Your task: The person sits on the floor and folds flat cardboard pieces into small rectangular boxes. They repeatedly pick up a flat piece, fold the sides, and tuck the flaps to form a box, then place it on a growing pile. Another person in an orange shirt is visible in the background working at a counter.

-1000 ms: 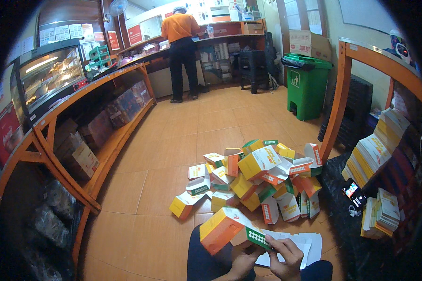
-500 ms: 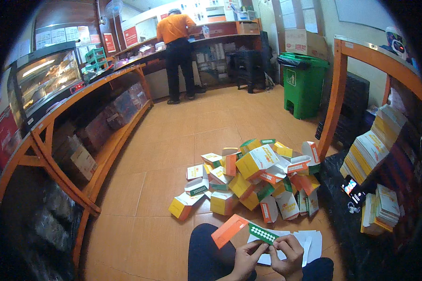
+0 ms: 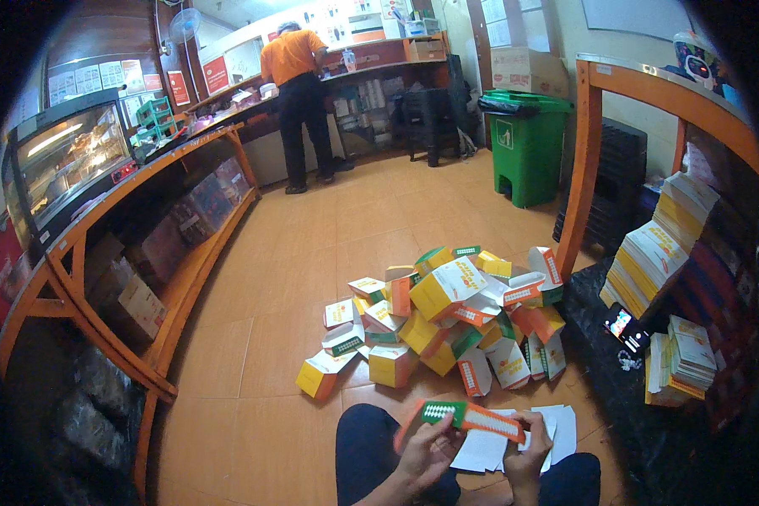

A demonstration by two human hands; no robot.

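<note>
Fingers of left hand (image 3: pixel 427 449) pinch carton (image 3: pixel 486 422) at green flap; right hand (image 3: pixel 527 449) pinches its orange end. Carton spans between both. White sheets (image 3: pixel 479 454) below, box pile (image 3: pixel 421 334) beyond fingertips, phone (image 3: pixel 622 325) off right.

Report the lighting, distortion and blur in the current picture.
Head view: the corners fall to black, and the left bench bows with the lens; head view: the display case shows a bright streak of light, while the space under the bench is dim; head view: the held carton looks slightly smeared at its left end.
</note>
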